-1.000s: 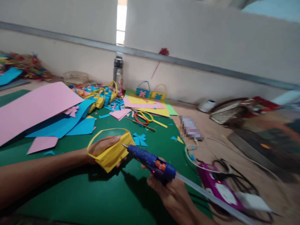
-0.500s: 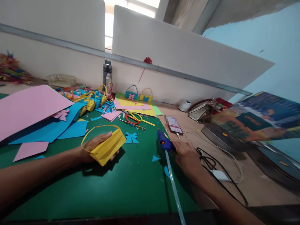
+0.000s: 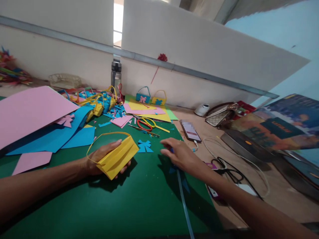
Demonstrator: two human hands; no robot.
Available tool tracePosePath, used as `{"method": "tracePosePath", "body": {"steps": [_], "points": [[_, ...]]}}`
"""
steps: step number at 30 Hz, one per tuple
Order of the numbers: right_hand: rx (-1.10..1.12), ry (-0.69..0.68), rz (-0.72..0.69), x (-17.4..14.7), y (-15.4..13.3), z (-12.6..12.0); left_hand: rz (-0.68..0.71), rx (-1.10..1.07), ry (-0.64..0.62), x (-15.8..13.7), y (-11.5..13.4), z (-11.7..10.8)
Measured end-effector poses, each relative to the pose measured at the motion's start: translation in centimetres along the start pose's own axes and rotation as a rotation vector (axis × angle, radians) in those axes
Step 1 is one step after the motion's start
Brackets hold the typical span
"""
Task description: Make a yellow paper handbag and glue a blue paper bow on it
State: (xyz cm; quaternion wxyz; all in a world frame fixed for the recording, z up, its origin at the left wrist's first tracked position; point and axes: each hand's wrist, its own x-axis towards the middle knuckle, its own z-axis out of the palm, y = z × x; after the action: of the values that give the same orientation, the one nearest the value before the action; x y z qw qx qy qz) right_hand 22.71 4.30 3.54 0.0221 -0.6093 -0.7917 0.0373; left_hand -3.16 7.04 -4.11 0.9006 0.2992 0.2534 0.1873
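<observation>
A small yellow paper bag (image 3: 121, 156) with a thin looped handle lies tilted in my left hand (image 3: 98, 157), whose fingers wrap beneath it and thumb rests on top. Over the glue gun reaches my right hand (image 3: 184, 154), its fingers apart and pointing left, holding nothing. Mostly hidden under that hand is the blue glue gun (image 3: 171, 150); its long clear glue stick (image 3: 183, 204) sticks out toward me. Between the two hands, a blue paper bow (image 3: 145, 146) lies flat on the green mat (image 3: 119, 209), to the left of my right fingertips.
Scissors (image 3: 147, 124) and a thin metal tool (image 3: 143, 130) lie behind the bow. Pink sheets (image 3: 35, 114) and blue sheets (image 3: 67, 132) cover the left side. Finished little bags (image 3: 143, 98) stand at the back. A phone (image 3: 190, 131) and cables (image 3: 230, 172) lie right.
My right hand has let go of the glue gun and moved left over it, toward the blue bow. My left hand still holds the yellow bag. The view has shifted slightly.
</observation>
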Motion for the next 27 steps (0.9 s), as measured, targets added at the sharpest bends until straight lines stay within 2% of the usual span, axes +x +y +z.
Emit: {"method": "tracePosePath", "body": {"steps": [4,8,12,17,20,22,24,27], "points": [[0.035,-0.082,0.021,5.1,-1.2,2.1,-0.007,-0.034,0.005,-0.1,0.0,0.2],[0.062,-0.150,0.042,6.8,-1.2,3.2,-0.009,-0.056,-0.005,-0.1,0.0,0.3],[0.185,-0.124,0.027,6.2,-1.5,3.3,0.004,-0.048,-0.033,0.0,0.0,0.0],[0.406,0.015,-0.033,4.1,-2.4,1.7,0.047,-0.022,-0.066,0.3,0.0,-0.4],[0.523,0.083,-0.113,2.4,-3.1,0.1,0.037,0.008,-0.086,0.6,0.1,-0.4],[0.669,0.156,-0.254,1.3,-3.7,-0.4,0.039,0.027,-0.072,0.6,0.2,-0.2],[0.723,0.145,-0.349,0.5,-4.4,-0.5,0.055,0.057,-0.053,0.4,0.2,0.0],[0.730,0.108,-0.348,-0.3,-5.8,-0.1,0.122,0.140,-0.015,0.1,0.1,0.4]]}}
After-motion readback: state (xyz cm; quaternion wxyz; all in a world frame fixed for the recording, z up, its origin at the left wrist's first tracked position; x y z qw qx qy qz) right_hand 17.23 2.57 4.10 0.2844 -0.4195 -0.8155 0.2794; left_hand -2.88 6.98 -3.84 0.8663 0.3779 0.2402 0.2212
